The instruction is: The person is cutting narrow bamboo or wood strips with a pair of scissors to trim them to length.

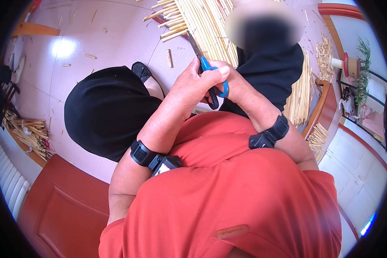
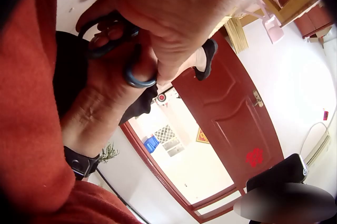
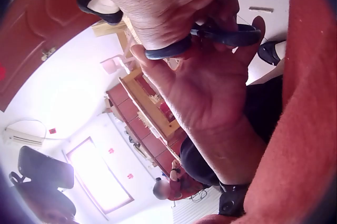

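Observation:
A pair of scissors [image 1: 205, 63] with blue and black handles is held between both hands in front of the red shirt. My left hand [image 1: 198, 81] grips the handles from the left, its thumb laid across the blue part. From the other side my right hand [image 1: 235, 81] holds the same handles, with the blue loop [image 2: 141, 80] round its thumb and fingers at the black loop [image 2: 97, 51]. The scissor blades [image 1: 194, 45] point away, their tips at the uneven stalk ends of a mat of pale reed stalks [image 1: 206, 28]. Some fingers are hidden by the overlapping hands.
Short cut stalk pieces [image 1: 170, 58] lie scattered over the tiled floor [image 1: 129, 43]. Reed bundles [image 1: 34, 133] rest at left, with more stalks [image 1: 299, 94] at right. My black-clad knee [image 1: 112, 112] rises beside the hands. A wooden door [image 2: 231, 108] and a seated person [image 3: 176, 184] appear behind.

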A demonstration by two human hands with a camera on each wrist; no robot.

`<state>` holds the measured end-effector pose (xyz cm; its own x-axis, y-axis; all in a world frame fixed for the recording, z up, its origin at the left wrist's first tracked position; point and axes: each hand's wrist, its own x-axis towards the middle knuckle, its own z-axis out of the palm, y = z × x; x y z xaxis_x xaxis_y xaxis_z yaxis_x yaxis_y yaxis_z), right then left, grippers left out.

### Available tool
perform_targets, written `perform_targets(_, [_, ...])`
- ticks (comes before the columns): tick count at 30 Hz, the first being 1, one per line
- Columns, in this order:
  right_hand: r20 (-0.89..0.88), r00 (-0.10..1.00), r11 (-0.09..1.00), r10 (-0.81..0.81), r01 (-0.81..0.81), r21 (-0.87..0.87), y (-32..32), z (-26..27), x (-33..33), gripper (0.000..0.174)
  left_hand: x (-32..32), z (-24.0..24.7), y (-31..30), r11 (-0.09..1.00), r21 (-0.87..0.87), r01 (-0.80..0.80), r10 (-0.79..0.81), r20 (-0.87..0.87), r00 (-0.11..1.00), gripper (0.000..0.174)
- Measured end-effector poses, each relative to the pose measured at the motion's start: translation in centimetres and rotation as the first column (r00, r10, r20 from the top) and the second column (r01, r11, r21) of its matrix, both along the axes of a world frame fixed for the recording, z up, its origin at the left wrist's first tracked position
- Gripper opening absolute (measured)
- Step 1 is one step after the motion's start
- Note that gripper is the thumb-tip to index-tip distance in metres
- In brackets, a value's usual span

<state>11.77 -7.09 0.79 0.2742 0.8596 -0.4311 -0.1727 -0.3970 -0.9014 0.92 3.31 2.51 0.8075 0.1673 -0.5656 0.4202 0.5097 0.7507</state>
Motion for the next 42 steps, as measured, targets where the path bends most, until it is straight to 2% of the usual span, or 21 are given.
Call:
perform_targets(2, [0.098, 0.995, 0.999, 0.032, -0.03, -0.029, 0.0, -0.3, 0.0, 0.013, -0.1, -0.1, 0.0, 1.0, 0.003, 0.001, -0.001, 0.0, 1.0, 0.083])
perform_targets(6, [0.062, 0.998, 1.0, 0.009, -0.008, -0.015, -0.1, -0.3, -0.2, 0.013, -0.2, -0.1, 0.0, 1.0, -0.012, -0.001, 0.001, 0.025, 1.0, 0.08])
perform_targets(12, [0.123, 0.992, 0.999, -0.006, 0.011, -0.042, -0.1, 0.1, -0.6, 0.014, -0.4, 0.1, 0.0, 0.998, -0.067, 0.014, -0.01, 0.053, 0.999, 0.075])
perform_targets(15, [0.113, 0.993, 0.995, 0.017, -0.006, -0.102, -0.2, 0.4, -0.3, 0.015, -0.6, 0.1, -0.2, 0.998, -0.058, 0.025, -0.021, 0.069, 0.997, 0.077])
perform_targets(17, [-0.011, 0.997, 0.988, 0.082, -0.082, -0.133, -0.5, 0.7, 0.0, 0.016, -0.6, 0.1, -0.5, 0.999, -0.033, 0.04, -0.038, 0.072, 0.997, 0.079])
perform_targets(19, [-0.018, 0.996, 0.992, 0.089, -0.09, -0.094, -1.0, -0.4, -0.1, 0.017, -0.9, 0.0, -1.1, 0.996, -0.084, -0.037, 0.04, 0.03, 0.999, 0.065])
perform_targets(21, [-0.027, 0.995, 0.994, 0.097, -0.098, -0.054, -1.1, -0.1, -0.1, 0.018, -0.8, 0.5, -1.0, 0.994, -0.107, -0.029, 0.034, 0.046, 0.998, 0.068])
perform_targets(23, [-0.157, 0.985, 0.992, 0.075, -0.091, -0.092, -0.6, 2.0, -0.2, 0.022, -0.9, 0.5, -0.9, 0.992, -0.128, -0.02, 0.028, 0.06, 0.998, 0.071])
perform_targets(25, [-0.144, 0.987, 0.992, 0.075, -0.089, -0.093, -0.5, 1.7, -0.1, 0.023, -0.9, 0.2, -0.6, 0.996, -0.065, 0.066, -0.066, 0.01, 0.998, 0.084])
perform_targets(33, [-0.191, 0.981, 0.985, 0.02, -0.051, -0.162, 0.5, 2.2, 0.2, 0.023, -0.2, -0.1, 0.3, 0.997, -0.061, 0.043, -0.04, 0.042, 0.998, 0.083])
perform_targets(35, [-0.061, 0.998, 0.99, 0.022, -0.03, -0.139, 0.5, 2.0, 0.2, 0.023, -0.2, 0.0, 0.4, 0.997, -0.067, 0.041, -0.039, 0.039, 0.999, 0.082])
perform_targets(38, [-0.097, 0.992, 0.987, 0.074, -0.087, -0.132, 0.5, 1.4, 0.9, 0.021, -0.1, 0.0, 0.3, 0.998, -0.057, 0.034, -0.033, 0.031, 0.999, 0.08])
perform_targets(42, [-0.111, 0.993, 0.988, 0.037, -0.053, -0.146, 0.8, 2.6, 1.0, 0.019, 0.1, 0.2, 0.3, 0.999, -0.04, 0.012, -0.011, 0.024, 1.0, 0.078])
